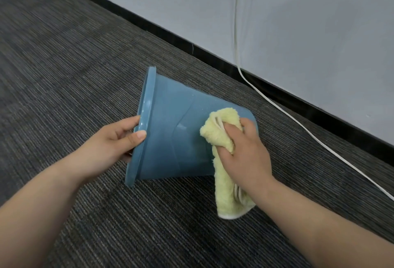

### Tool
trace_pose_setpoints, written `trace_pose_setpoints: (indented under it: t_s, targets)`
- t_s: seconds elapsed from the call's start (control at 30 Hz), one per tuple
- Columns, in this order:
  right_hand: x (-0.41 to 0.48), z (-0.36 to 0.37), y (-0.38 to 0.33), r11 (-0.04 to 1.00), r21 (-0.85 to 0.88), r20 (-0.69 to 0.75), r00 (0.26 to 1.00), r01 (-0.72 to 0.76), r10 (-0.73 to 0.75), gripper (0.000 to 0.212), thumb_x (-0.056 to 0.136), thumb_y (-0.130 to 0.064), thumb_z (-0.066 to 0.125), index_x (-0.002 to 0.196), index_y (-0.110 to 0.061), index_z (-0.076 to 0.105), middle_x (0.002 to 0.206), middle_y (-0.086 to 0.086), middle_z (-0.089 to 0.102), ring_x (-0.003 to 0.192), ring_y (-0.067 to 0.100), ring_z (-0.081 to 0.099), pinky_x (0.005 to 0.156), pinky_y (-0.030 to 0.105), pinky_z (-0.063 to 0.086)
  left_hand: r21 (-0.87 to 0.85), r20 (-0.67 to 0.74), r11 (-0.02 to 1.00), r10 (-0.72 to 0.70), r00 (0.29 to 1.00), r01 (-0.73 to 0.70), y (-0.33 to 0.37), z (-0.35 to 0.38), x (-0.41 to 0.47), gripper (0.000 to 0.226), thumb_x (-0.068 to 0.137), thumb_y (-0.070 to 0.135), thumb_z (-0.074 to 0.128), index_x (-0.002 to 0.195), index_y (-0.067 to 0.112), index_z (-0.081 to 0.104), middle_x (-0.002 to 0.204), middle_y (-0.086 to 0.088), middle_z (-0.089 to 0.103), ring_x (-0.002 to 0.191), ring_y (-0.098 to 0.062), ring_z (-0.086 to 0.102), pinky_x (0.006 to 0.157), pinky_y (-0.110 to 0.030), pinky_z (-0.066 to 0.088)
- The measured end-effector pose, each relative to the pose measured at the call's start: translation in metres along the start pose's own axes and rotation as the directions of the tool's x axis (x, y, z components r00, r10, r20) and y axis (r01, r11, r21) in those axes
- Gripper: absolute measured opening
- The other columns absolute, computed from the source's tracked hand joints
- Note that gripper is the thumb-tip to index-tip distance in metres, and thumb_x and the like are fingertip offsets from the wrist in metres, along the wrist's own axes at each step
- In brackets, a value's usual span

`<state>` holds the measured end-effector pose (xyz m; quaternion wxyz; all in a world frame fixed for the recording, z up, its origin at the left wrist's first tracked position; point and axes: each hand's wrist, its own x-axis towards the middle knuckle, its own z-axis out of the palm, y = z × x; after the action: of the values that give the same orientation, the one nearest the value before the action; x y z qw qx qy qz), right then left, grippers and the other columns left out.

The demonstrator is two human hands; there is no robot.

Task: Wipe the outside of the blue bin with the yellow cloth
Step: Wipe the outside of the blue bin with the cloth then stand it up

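Note:
The blue bin (170, 131) lies on its side on the carpet, its rim to the left and its base to the right. My left hand (115, 140) grips the rim, thumb on the outside edge and fingers inside the mouth. My right hand (245, 150) holds the bunched yellow cloth (217, 133) and presses it against the bin's outer wall near the base. The cloth's loose end hangs below my wrist to the floor. The bin's inside is hidden.
Dark striped carpet (74, 65) covers the floor. A grey wall (298, 22) with a black baseboard (213, 54) runs diagonally behind the bin. A white cable (298, 125) drops down the wall and trails across the carpet to the right.

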<state>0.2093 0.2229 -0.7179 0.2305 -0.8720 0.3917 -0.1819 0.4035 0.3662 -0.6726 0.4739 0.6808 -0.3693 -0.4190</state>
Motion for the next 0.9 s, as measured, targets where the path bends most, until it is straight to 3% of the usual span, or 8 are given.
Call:
trace_pose_setpoints:
  t_s: [0.17, 0.23, 0.27, 0.33, 0.43, 0.5, 0.73, 0.9]
  targets:
    - [-0.005, -0.002, 0.006, 0.998, -0.063, -0.018, 1.000, -0.003, 0.002, 0.046, 0.081, -0.022, 0.057, 0.125, -0.017, 0.046, 0.135, 0.012, 0.037, 0.107, 0.030, 0.048, 0.079, 0.034, 0.039, -0.001, 0.043, 0.999, -0.032, 0.999, 0.032, 0.002, -0.002, -0.002, 0.033, 0.071, 0.030, 0.050, 0.101, 0.027, 0.061, 0.084, 0.014, 0.075, 0.079, -0.006, 0.069, 0.061, -0.013, 0.052]
    - [-0.011, 0.001, 0.002, 0.998, -0.063, -0.019, 1.000, 0.009, -0.011, 0.046, 0.079, -0.019, 0.060, 0.123, -0.014, 0.048, 0.132, 0.016, 0.040, 0.103, 0.033, 0.050, 0.077, 0.036, 0.041, -0.021, 0.032, 0.999, -0.032, 0.999, 0.033, 0.005, -0.004, -0.004, 0.038, 0.064, 0.045, 0.062, 0.094, 0.020, 0.065, 0.085, 0.012, 0.075, 0.081, -0.006, 0.068, 0.064, -0.012, 0.051]
    - [-0.013, 0.004, 0.000, 0.998, -0.066, -0.012, 1.000, 0.025, -0.026, 0.047, 0.077, -0.017, 0.061, 0.122, -0.012, 0.049, 0.129, 0.019, 0.042, 0.100, 0.036, 0.051, 0.076, 0.038, 0.042, -0.023, 0.015, 0.999, -0.038, 0.999, 0.039, 0.006, -0.006, -0.004, 0.053, 0.056, 0.058, 0.067, 0.092, 0.019, 0.066, 0.086, 0.007, 0.075, 0.081, -0.008, 0.068, 0.066, -0.014, 0.052]
    - [-0.018, 0.007, -0.003, 0.996, -0.078, 0.011, 0.999, 0.050, -0.050, 0.047, 0.074, -0.013, 0.065, 0.119, -0.008, 0.051, 0.125, 0.024, 0.045, 0.097, 0.039, 0.053, 0.074, 0.042, 0.045, -0.021, -0.038, 0.998, -0.063, 0.997, 0.062, 0.009, -0.007, -0.003, 0.064, 0.056, 0.069, 0.058, 0.098, 0.020, 0.063, 0.091, -0.004, 0.074, 0.080, -0.014, 0.068, 0.068, -0.025, 0.055]
    - [-0.026, 0.008, -0.005, 0.990, -0.113, 0.054, 0.996, 0.082, -0.076, 0.050, 0.066, -0.011, 0.072, 0.113, -0.004, 0.055, 0.122, 0.030, 0.049, 0.093, 0.044, 0.056, 0.073, 0.047, 0.048, 0.067, -0.128, 0.995, -0.061, 0.990, 0.070, 0.010, -0.004, 0.000, 0.043, 0.078, 0.051, 0.033, 0.108, 0.029, 0.054, 0.075, 0.007, 0.071, 0.062, -0.005, 0.063, 0.059, -0.026, 0.051]
    - [-0.030, 0.009, -0.006, 0.985, -0.137, 0.075, 0.993, 0.101, -0.091, 0.053, 0.058, -0.010, 0.078, 0.107, -0.002, 0.058, 0.115, 0.032, 0.054, 0.088, 0.045, 0.059, 0.068, 0.049, 0.051, 0.104, -0.157, 0.992, -0.058, 0.986, 0.075, 0.008, -0.003, 0.001, 0.029, 0.084, 0.042, 0.034, 0.107, 0.036, 0.051, 0.061, 0.015, 0.067, 0.052, 0.001, 0.059, 0.055, -0.026, 0.050]
    - [-0.043, 0.008, -0.007, 0.981, -0.147, 0.117, 0.987, 0.130, -0.113, 0.060, 0.043, -0.013, 0.085, 0.098, -0.004, 0.063, 0.104, 0.031, 0.061, 0.078, 0.041, 0.065, 0.058, 0.046, 0.054, 0.003, -0.125, 1.000, -0.012, 0.992, 0.013, 0.009, -0.006, 0.000, 0.026, 0.086, 0.008, 0.046, 0.094, 0.029, 0.058, 0.071, 0.019, 0.073, 0.064, 0.000, 0.067, 0.049, -0.013, 0.050]
    - [-0.047, 0.001, 0.000, 0.983, -0.125, 0.106, 0.987, 0.135, -0.122, 0.058, 0.046, -0.012, 0.084, 0.099, -0.005, 0.062, 0.105, 0.030, 0.060, 0.078, 0.040, 0.064, 0.060, 0.046, 0.053, -0.059, -0.099, 0.994, 0.082, 0.992, -0.088, 0.014, -0.002, -0.002, 0.029, 0.070, 0.015, 0.053, 0.095, 0.026, 0.060, 0.077, 0.017, 0.074, 0.073, -0.002, 0.069, 0.055, -0.013, 0.051]
